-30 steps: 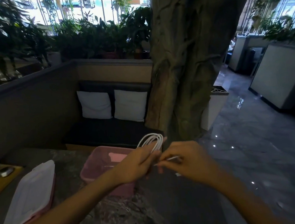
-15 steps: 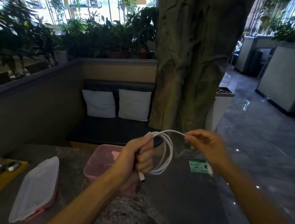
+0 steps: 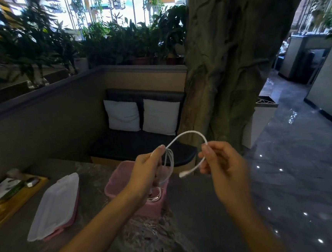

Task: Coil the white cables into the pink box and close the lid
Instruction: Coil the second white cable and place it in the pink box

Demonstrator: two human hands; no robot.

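Two hands work a white cable above an open pink box.

The left hand is closed around gathered loops of the white cable, held over the pink box on the dark stone table. The right hand pinches the cable's loose end, so an arc of cable spans the gap between the hands and the plug tip pokes out below. More coiled white cable lies inside the box. The lid rests flat on the table, left of the box and apart from it.
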